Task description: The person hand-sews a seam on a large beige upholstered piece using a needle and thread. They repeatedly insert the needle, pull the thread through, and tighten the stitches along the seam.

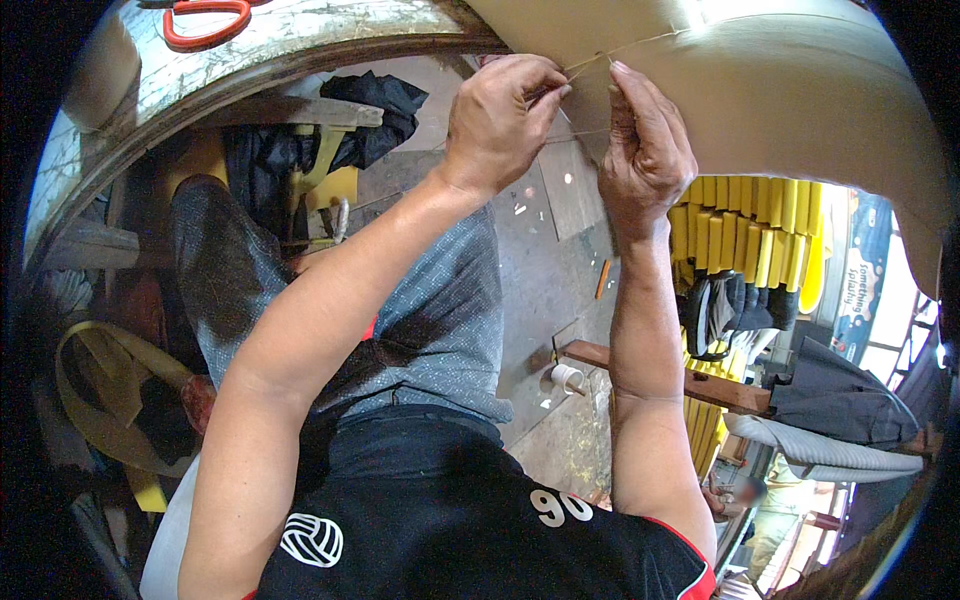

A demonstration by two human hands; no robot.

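My left hand [505, 120] is closed in a pinch on a thin pale thread [640, 43]. The thread runs from its fingertips up and right across a large smooth beige sheet of material [780, 110]. Close on the right, my right hand [648, 145] is raised with thumb and fingers pressed together at the sheet's left edge. A fine strand of thread crosses between the two hands and meets the right one. Whether a needle is in the right fingertips is too small to tell.
Red-handled scissors [207, 25] lie on the worn worktop [330, 30] at upper left. Yellow padded pieces [740, 230] are stacked at right. A wooden bar [715, 388] and a white roll [568, 378] are below. Black cloth [375, 110] hangs beneath the worktop. Another person [740, 495] is far right.
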